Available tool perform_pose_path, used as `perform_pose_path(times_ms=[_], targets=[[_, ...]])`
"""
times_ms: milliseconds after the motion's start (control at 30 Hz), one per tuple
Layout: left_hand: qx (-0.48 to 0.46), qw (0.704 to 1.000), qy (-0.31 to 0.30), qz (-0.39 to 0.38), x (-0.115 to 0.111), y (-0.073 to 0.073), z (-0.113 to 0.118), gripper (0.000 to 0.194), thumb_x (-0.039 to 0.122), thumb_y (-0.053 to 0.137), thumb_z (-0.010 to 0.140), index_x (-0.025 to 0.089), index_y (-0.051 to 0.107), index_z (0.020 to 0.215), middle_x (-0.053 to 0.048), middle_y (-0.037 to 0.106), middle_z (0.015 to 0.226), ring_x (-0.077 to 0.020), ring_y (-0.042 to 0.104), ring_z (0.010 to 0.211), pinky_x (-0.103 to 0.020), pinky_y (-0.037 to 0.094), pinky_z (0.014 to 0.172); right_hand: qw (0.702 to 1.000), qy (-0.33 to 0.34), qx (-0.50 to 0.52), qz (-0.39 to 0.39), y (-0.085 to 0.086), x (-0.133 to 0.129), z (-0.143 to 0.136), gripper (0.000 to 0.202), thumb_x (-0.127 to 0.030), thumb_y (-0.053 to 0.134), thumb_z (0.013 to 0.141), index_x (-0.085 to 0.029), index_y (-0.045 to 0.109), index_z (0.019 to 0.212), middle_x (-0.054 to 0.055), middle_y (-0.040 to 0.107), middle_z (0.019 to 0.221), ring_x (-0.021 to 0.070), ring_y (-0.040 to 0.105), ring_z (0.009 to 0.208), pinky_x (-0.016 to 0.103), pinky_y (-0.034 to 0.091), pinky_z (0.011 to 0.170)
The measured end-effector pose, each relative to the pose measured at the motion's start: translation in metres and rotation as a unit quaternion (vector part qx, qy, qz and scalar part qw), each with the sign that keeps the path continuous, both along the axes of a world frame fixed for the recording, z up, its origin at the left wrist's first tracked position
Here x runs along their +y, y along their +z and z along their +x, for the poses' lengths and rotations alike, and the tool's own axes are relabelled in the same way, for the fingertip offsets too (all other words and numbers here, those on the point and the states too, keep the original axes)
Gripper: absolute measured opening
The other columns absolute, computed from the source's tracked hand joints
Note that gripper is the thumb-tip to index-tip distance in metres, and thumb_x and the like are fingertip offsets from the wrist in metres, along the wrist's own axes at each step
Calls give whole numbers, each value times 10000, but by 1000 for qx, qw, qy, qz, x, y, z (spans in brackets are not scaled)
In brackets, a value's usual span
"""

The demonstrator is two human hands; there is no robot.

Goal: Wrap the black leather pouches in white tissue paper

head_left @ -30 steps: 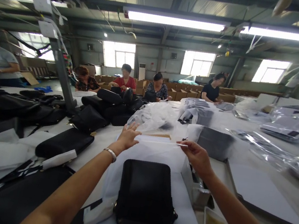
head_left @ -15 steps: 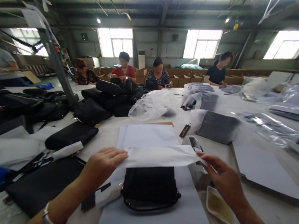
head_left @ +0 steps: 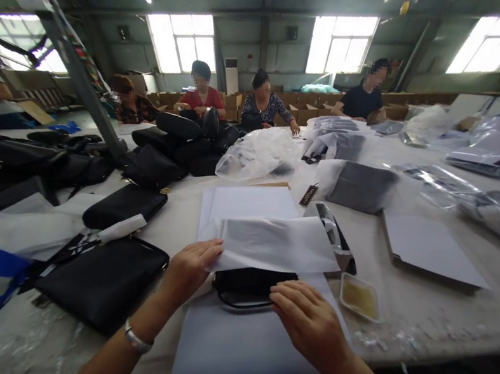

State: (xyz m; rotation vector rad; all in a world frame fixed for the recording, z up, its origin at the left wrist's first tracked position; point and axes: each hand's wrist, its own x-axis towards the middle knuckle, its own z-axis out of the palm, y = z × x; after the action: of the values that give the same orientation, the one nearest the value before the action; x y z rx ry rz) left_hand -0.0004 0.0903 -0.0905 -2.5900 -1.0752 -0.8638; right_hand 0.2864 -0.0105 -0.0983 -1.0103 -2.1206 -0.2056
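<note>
A small black bag (head_left: 246, 284) lies on a white sheet (head_left: 241, 347) in front of me, mostly covered by a folded sheet of white tissue paper (head_left: 276, 243). My left hand (head_left: 189, 270) pinches the left edge of that tissue paper. My right hand (head_left: 308, 323) rests flat, fingers together, on the near edge of the bag and the sheet under it. A stack of white paper (head_left: 251, 203) lies just beyond the bag.
A larger black bag (head_left: 105, 281) lies left of my hands, more black bags (head_left: 125, 207) behind it. A small yellow-filled tray (head_left: 359, 296) and an open box (head_left: 333, 234) sit to the right. Plastic-wrapped goods (head_left: 356, 186) cover the far table. Several people sit at the back.
Both hands drew the tissue paper toward me and laid it over the black bag. My right hand let go of the paper and came down onto the bag's near edge.
</note>
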Motion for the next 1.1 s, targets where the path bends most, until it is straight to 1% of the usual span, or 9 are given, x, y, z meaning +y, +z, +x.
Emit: perform_pose_path(times_ms=[100,233,400,467,533,767,867,1000,1100], targets=[[-20,999,35,-14,3,9,-1,348,46,495,859,193,648,1135,-68,742,1118,-212,701,1009,-356,562,907,990,-96,74,-69,-20,7,3,76,-249,560,952,-233,634,951,43,714,898,212,672,871,374,538,825],[-22,998,49,-21,6,16,-2,261,182,537,930,199,658,1160,-65,753,1076,-224,710,973,-354,563,885,941,-226,164,-189,-36,19,37,235,-447,561,932,-224,631,945,70,708,921,242,679,795,395,548,738],[10,1000,-9,26,4,14,2,259,184,527,948,170,656,1172,-95,739,1131,-224,714,992,-354,580,875,833,-153,264,-462,-33,30,46,678,-535,548,906,-212,348,1468,80,726,1064,208,717,724,343,582,707],[28,998,-35,48,2,12,3,283,134,518,934,157,649,1183,-100,731,1153,-228,713,1006,-359,589,871,784,-135,290,-532,-28,36,34,809,-568,543,906,-224,178,1541,75,721,1076,174,704,615,316,584,662],[45,996,-46,62,1,9,4,315,97,501,924,150,641,1201,-104,721,1177,-234,708,1027,-372,595,871,758,-137,305,-560,-24,42,22,805,-589,589,873,-252,237,1513,66,713,1069,150,677,529,300,578,607],[59,994,-37,88,-13,11,-2,294,104,483,950,138,640,1197,-98,714,1196,-227,691,1074,-366,591,893,774,-174,323,-516,-28,48,33,459,-536,655,811,-166,618,1079,65,703,857,196,650,589,325,552,545],[72,993,-42,89,-29,14,-1,297,117,483,962,133,631,1219,-102,691,1241,-235,670,1119,-369,586,902,785,-176,330,-495,-35,41,45,495,-529,636,815,-172,624,1158,110,717,994,265,691,789,377,585,649],[84,992,-54,72,-49,9,9,282,120,471,972,140,651,1188,-94,674,1273,-245,657,1141,-365,585,891,859,-148,310,-379,-42,36,46,475,-469,660,810,-262,622,1236,91,677,1205,302,606,1160,412,522,970],[78,994,-55,61,-58,0,16,259,120,473,970,149,671,1134,-84,677,1270,-254,653,1148,-373,582,886,865,-135,303,-376,-36,33,48,421,-470,630,846,-247,660,1202,106,695,1175,304,575,1218,385,476,1031]])
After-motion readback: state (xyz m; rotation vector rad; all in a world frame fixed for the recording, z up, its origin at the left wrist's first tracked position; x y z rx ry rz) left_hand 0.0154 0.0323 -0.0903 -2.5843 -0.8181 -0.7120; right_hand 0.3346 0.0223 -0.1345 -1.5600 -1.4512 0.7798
